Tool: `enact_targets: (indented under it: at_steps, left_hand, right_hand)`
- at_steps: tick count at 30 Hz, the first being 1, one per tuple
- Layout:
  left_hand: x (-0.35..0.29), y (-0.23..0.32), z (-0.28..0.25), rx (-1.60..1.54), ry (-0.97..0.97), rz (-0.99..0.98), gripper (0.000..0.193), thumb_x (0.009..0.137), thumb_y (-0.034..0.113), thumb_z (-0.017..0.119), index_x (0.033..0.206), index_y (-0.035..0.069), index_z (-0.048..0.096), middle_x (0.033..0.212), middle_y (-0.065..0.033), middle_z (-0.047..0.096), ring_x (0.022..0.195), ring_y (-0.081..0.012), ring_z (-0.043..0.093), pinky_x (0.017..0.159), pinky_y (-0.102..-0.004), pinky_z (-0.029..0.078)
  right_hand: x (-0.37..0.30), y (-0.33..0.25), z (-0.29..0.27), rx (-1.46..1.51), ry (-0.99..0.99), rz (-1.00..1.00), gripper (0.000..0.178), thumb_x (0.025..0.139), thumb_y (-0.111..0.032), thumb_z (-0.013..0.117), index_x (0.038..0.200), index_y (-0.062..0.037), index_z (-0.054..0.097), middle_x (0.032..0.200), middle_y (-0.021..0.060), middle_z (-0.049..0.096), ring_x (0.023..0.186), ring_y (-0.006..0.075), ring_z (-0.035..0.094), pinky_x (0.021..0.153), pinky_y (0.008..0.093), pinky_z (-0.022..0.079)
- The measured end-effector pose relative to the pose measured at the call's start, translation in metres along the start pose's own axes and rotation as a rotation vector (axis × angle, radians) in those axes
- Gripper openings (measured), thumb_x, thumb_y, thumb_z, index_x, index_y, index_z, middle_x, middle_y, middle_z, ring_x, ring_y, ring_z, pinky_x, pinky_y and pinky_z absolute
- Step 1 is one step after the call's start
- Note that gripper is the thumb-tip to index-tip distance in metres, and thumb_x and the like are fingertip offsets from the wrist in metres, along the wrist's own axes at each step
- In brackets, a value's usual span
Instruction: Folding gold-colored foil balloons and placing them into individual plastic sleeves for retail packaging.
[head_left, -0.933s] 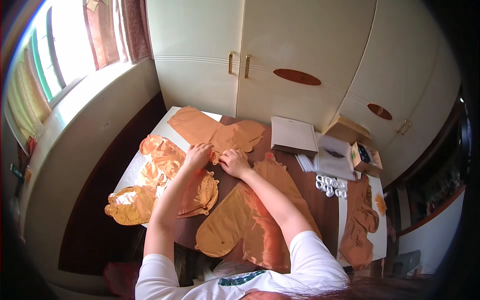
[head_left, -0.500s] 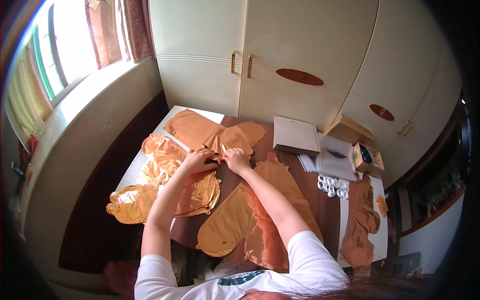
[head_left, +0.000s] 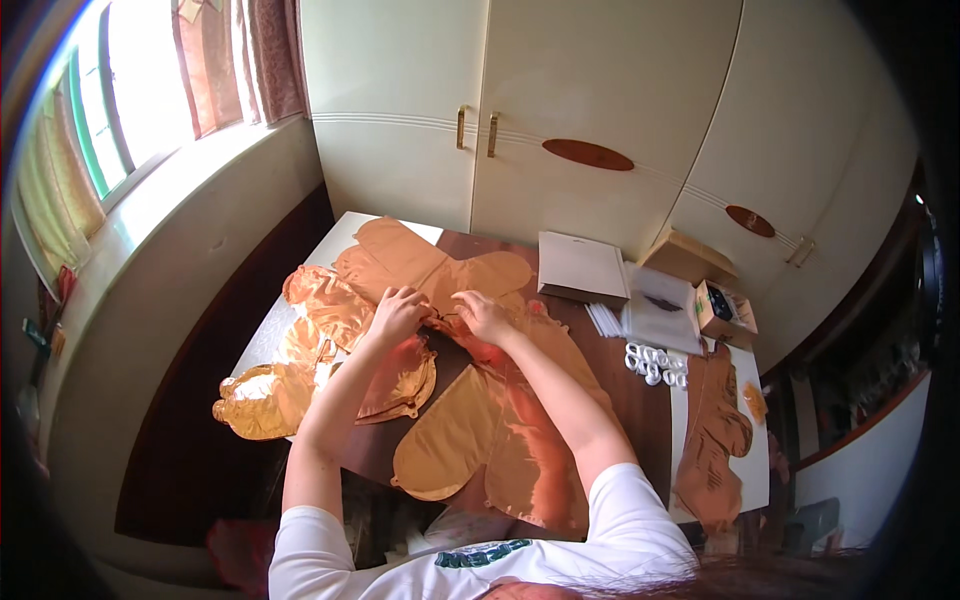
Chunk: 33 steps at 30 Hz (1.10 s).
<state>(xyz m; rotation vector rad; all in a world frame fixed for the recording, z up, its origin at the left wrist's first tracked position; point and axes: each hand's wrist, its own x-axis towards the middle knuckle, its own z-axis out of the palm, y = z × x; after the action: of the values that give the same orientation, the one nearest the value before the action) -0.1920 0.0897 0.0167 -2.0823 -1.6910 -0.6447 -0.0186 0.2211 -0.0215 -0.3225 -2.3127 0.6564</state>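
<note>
Flat, copper-coloured foil balloons lie spread over the table. At the middle, my left hand (head_left: 400, 315) pinches a crumpled end of one foil balloon (head_left: 530, 430), which stretches from there toward me, under my right forearm. Just to the right of that pinch is my right hand (head_left: 484, 318), its thumb and fingers apart with nothing visible between them. Beyond both hands lies another flat foil balloon (head_left: 400, 255) with rounded lobes. Crinkled, shinier foil balloons (head_left: 330, 305) are heaped beside my left forearm.
A white box (head_left: 582, 265) stands at the table's back, near white sticks (head_left: 604, 320), a clear plastic bag (head_left: 660, 310) and a small open carton (head_left: 725, 312). White ribbon rolls (head_left: 655, 362) and a folded foil piece (head_left: 715, 440) lie at the right. Cabinets (head_left: 590, 90) rise behind.
My right hand has drawn slightly right and its fingers have spread from the foil. The foil end between my hands has lifted and bunched, pulling the near balloon's top with it.
</note>
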Motion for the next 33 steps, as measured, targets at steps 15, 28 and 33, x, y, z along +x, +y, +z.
enact_targets:
  at_steps: [15, 28, 33]
  left_hand:
    - [-0.035, 0.021, -0.013, 0.057, -0.025, 0.015, 0.031, 0.070, 0.018, 0.063, 0.100, 0.011, 0.057, 0.104, -0.0043, 0.057, 0.102, -0.0209, 0.054, 0.083, -0.0370, 0.040]
    - [-0.013, 0.038, -0.047, 0.010, 0.179, 0.001, 0.016, 0.069, 0.016, 0.066, 0.084, 0.010, 0.062, 0.079, -0.0052, 0.064, 0.084, -0.0206, 0.061, 0.082, -0.0378, 0.040]
    - [0.014, 0.060, -0.098, -0.090, 0.285, -0.091, 0.021, 0.062, 0.011, 0.070, 0.083, 0.009, 0.065, 0.085, -0.0057, 0.066, 0.084, -0.0237, 0.061, 0.083, -0.0359, 0.041]
  right_hand:
    - [-0.004, -0.008, 0.007, -0.415, -0.044, -0.097, 0.011, 0.080, -0.021, 0.057, 0.078, -0.0142, 0.066, 0.083, 0.0031, 0.067, 0.083, 0.0191, 0.063, 0.084, 0.0361, 0.045]
    - [-0.031, -0.100, -0.041, -0.355, 0.111, -0.243, 0.022, 0.080, -0.032, 0.064, 0.088, -0.0126, 0.067, 0.086, 0.0032, 0.068, 0.085, 0.0192, 0.063, 0.088, 0.0389, 0.042]
    - [-0.012, -0.128, -0.087, -0.371, 0.330, -0.188, 0.005, 0.081, -0.015, 0.062, 0.081, -0.0105, 0.065, 0.081, 0.0029, 0.067, 0.079, 0.0219, 0.063, 0.077, 0.0364, 0.044]
